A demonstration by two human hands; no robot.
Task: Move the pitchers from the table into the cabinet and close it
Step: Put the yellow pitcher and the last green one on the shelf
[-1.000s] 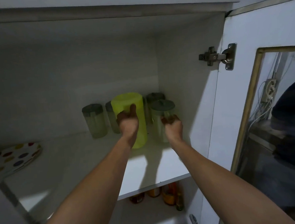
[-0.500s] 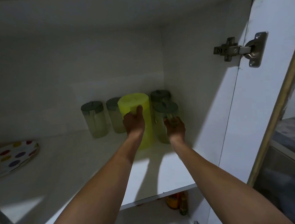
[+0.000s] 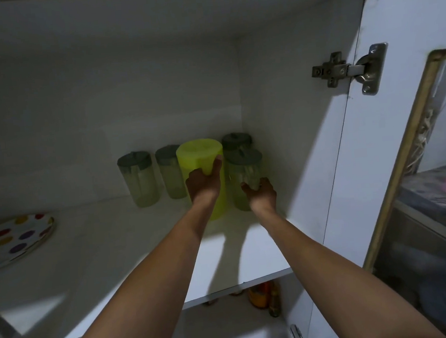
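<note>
Left grip: left hand (image 3: 204, 182) wrapped around the near side of the yellow-green pitcher (image 3: 201, 165), thumb up along its right wall, fingers curled on its front.
Right grip: right hand (image 3: 260, 192) pressed against the lower front of the clear pitcher (image 3: 244, 177); fingers reach onto its wall, but whether they close round it cannot be told.
Yellow-green pitcher: upright on the shelf (image 3: 115, 245), inside the left grip; its base shows below the wrist.
Clear pitcher: upright, grey lid on, at the fingertips of the right grip and just right of the left grip; its side is touching or nearly touching the yellow-green one.
Behind the right grip: a rear pitcher (image 3: 237, 140) with a grey lid, in the back right corner of the cabinet (image 3: 281, 136).
Left of the left grip: two more grey-lidded pitchers, the middle pitcher (image 3: 169, 173) partly hidden behind the yellow-green one, the far-left pitcher (image 3: 138, 179) standing just beside it.
Well left of both grips: a spotted plate (image 3: 12, 241) lying on the same shelf near the left edge.
Right of the right grip: cabinet door (image 3: 401, 126) swung open, its metal hinge (image 3: 350, 70) high up, a glass pane with a brass-coloured frame further out.
Below the grips: bottles (image 3: 262, 296) on a lower shelf, seen under the shelf edge.
</note>
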